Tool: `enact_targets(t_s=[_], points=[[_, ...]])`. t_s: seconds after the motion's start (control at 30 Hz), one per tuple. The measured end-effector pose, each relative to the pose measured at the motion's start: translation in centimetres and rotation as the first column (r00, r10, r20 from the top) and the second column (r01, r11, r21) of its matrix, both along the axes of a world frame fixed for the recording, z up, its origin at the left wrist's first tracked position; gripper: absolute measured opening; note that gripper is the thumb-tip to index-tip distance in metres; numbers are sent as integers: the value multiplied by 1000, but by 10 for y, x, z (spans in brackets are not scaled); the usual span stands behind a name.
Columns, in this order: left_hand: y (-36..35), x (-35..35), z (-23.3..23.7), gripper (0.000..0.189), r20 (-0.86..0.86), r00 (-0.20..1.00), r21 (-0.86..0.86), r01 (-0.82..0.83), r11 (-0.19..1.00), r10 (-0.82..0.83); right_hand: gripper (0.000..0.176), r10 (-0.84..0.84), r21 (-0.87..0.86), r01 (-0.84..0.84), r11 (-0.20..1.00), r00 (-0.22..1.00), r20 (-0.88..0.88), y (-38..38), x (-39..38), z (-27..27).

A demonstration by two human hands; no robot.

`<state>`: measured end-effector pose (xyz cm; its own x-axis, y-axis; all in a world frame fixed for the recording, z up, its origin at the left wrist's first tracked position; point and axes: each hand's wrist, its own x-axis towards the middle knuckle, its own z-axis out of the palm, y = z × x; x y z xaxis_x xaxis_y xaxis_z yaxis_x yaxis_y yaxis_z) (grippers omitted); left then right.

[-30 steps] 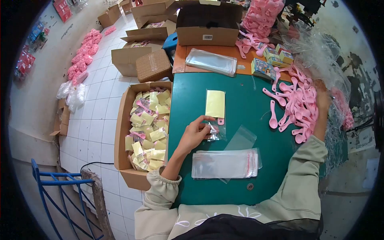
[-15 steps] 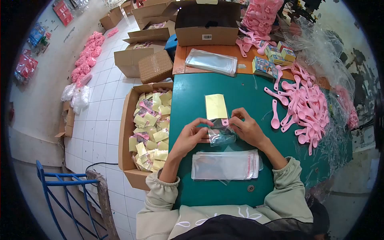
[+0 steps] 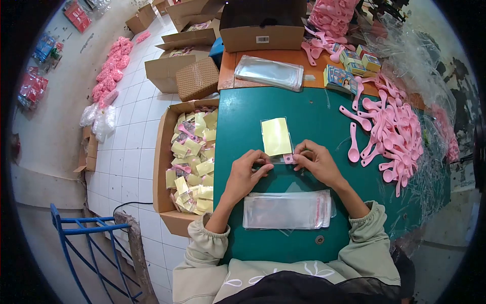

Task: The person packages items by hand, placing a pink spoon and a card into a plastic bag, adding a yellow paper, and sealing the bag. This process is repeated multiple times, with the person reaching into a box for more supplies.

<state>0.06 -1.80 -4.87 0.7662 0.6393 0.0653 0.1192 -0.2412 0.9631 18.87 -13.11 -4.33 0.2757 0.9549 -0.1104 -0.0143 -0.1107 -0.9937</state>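
Observation:
A clear packet with a yellow card (image 3: 276, 136) and a pink spoon inside lies flat on the green table (image 3: 314, 116). My left hand (image 3: 247, 172) pinches its lower left edge. My right hand (image 3: 315, 161) presses its lower right corner, where the pink spoon handle (image 3: 289, 158) pokes out. Both hands hold the packet's open end against the table. Just below my hands lies a stack of empty clear bags (image 3: 286, 210).
A heap of loose pink spoons (image 3: 392, 137) covers the table's right side. An open cardboard box (image 3: 164, 152) of finished yellow packets stands on the floor at left. Beyond are another bag stack (image 3: 268, 72), small colourful boxes (image 3: 349, 71) and a brown carton (image 3: 263, 35).
My right hand came back from the spoon heap to the packet. The crumpled open end of the bag has been pressed flat under both hands.

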Motion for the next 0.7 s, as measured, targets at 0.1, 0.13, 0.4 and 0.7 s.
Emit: enact_targets(t_s=[0.1,0.13,0.4,0.7], points=[[1,1,5,14,-75,997,-32,-13,999,10,10,-58,-45,57,997,998,-11,2,-3,-2],[1,1,4,15,-83,996,-31,-16,999,13,11,-76,-44,76,996,997,16,4,-5,-3],[0,4,-2,16,-103,991,-185,-104,977,86,12,-170,-91,182,979,977,129,11,-13,3],[1,3,-4,15,-102,992,-140,-91,986,77,14,-190,-74,200,977,973,128,12,-15,1]])
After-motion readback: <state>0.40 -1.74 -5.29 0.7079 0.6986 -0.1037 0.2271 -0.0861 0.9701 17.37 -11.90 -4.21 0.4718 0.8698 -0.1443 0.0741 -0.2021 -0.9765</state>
